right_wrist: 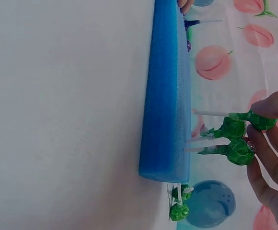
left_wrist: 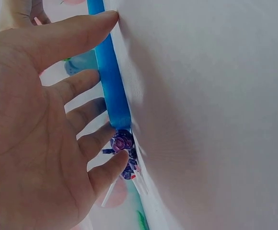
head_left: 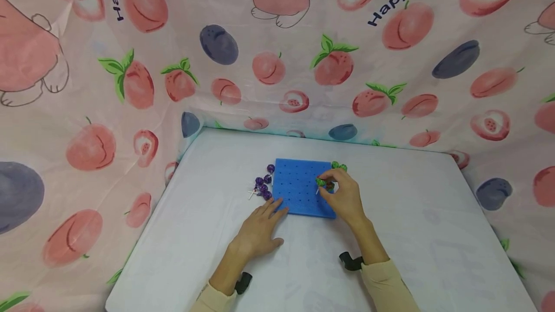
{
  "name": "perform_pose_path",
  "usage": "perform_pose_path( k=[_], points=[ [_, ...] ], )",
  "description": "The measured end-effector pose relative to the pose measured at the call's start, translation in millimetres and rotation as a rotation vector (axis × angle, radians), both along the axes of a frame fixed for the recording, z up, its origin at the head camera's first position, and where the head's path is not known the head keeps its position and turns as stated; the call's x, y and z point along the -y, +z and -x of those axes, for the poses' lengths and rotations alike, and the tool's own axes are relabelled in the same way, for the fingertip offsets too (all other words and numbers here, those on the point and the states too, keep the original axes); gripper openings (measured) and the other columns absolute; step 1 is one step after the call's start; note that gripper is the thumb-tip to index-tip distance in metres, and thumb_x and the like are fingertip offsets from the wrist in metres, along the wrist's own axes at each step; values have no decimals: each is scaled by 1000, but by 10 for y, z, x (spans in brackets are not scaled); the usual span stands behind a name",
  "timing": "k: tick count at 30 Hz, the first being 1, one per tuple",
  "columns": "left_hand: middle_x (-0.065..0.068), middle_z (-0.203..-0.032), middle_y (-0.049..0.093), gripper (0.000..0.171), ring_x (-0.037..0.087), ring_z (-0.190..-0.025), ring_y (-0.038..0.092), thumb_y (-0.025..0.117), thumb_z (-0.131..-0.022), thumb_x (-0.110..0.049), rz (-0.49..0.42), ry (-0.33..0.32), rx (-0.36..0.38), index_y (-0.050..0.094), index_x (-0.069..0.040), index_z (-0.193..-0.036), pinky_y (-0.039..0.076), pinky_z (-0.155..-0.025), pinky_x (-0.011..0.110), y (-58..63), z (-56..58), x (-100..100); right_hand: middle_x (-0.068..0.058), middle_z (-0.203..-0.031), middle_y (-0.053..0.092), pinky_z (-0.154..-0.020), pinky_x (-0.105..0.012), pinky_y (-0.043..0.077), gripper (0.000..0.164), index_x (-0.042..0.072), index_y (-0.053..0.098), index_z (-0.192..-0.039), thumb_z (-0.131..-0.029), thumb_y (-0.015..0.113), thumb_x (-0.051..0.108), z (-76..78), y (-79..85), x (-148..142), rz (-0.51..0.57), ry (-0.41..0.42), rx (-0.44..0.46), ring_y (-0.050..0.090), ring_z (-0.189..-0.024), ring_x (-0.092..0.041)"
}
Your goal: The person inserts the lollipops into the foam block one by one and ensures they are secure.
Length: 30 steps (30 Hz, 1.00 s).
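My right hand (head_left: pixel 345 197) pinches a green-wrapped lollipop (right_wrist: pixel 262 120) by its head between thumb and fingers, above the right part of a blue foam board (head_left: pixel 295 184) with rows of small holes. Its white stick points down, the tip close over the board's face. Beside it, two more green lollipops (right_wrist: pixel 240 152) stand with their sticks in the board, partly hidden by my hand in the head view. With fingers spread, my left hand (head_left: pixel 257 231) rests its fingertips on the board's near left corner.
Several purple lollipops (head_left: pixel 261 188) lie in a loose group along the board's left side. More green lollipops (head_left: pixel 339 166) are at its far right corner. The white table (head_left: pixel 195 235) is bordered at the back and sides by fruit-printed cloth (head_left: pixel 269 110).
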<state>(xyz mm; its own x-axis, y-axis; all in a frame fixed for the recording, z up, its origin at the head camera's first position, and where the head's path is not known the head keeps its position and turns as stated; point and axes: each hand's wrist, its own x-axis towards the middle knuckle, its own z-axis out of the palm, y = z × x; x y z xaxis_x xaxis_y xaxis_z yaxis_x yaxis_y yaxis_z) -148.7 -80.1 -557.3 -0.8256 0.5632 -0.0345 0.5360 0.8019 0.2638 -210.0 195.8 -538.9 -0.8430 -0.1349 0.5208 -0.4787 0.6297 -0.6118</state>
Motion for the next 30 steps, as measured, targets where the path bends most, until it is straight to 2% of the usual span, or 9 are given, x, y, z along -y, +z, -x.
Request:
perform_pose_path(
  k=[7,19,30],
  points=[
    [10,-171,28,81,33,-158,24,78,-92,-42,8,-1,-1,43,-16,-160,32,-124,49,17,4,-1,-4,-107,67,-74,-40,60,38,9,71,-107,-77,89,-4,19,-38,-5,-21,-20,14,69,-91,-19],
    [11,-171,28,81,33,-158,23,78,-92,-42,14,1,-5,43,-16,-161,30,-125,49,6,-2,-5,-4,-105,68,-73,-36,59,39,9,71,-105,-74,90,-6,55,-92,4,-19,-6,-11,68,-91,-19],
    [11,-171,28,81,33,-158,23,78,-92,-43,16,0,-7,43,-16,-160,30,-125,50,8,-8,-6,-4,-101,67,-72,-42,59,38,8,70,-103,-74,89,-7,45,-105,7,-39,16,-2,65,-85,-24]
  ],
)
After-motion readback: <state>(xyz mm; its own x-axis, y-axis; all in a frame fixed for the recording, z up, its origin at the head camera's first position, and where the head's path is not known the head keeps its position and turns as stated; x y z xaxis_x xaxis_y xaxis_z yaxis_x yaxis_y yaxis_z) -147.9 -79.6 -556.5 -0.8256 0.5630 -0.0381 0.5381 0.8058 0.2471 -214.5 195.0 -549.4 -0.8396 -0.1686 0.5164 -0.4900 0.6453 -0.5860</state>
